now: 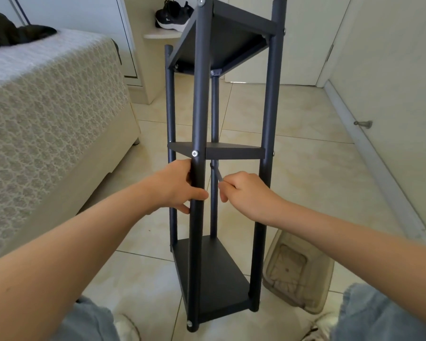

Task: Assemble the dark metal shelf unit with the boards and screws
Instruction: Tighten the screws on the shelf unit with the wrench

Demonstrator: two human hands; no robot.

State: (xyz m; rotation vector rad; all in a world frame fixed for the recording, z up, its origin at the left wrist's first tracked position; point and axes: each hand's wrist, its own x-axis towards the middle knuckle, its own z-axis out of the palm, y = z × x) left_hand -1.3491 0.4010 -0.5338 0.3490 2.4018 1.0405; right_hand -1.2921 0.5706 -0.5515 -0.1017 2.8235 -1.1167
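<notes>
The dark metal shelf unit [268, 119] stands upright on the tiled floor in front of me, with three dark boards between four round posts. My left hand [180, 187] is wrapped around the near post [199, 107] just below the middle board [234, 152]. My right hand [246, 190] pinches a small grey hex key [218, 174] whose tip reaches up to a screw on the far post under the middle board. Silver screw heads [194, 153] show on the near post at each board level.
A bed with a patterned cover [47, 107] lies close on the left. A clear plastic box [298, 271] rests on the floor right of the unit's foot. A wall and door [384, 82] run along the right. Black shoes [174, 14] sit on a ledge behind.
</notes>
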